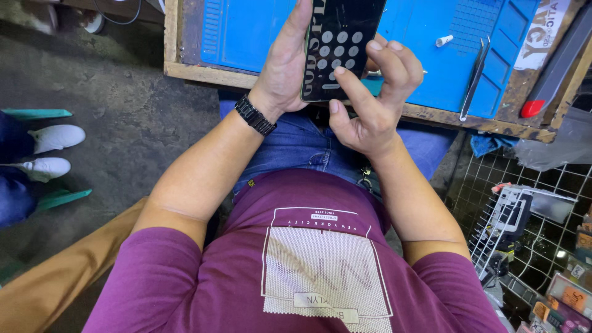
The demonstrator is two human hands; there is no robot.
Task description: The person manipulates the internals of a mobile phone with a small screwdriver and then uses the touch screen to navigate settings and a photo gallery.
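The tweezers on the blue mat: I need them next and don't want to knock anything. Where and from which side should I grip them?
Probably the middle of the tweezers, pinched across their slim width from above. They lie flat and lengthwise on the blue mat, bare mat on either side. The right hand is nearer; the left hand holds the phone.
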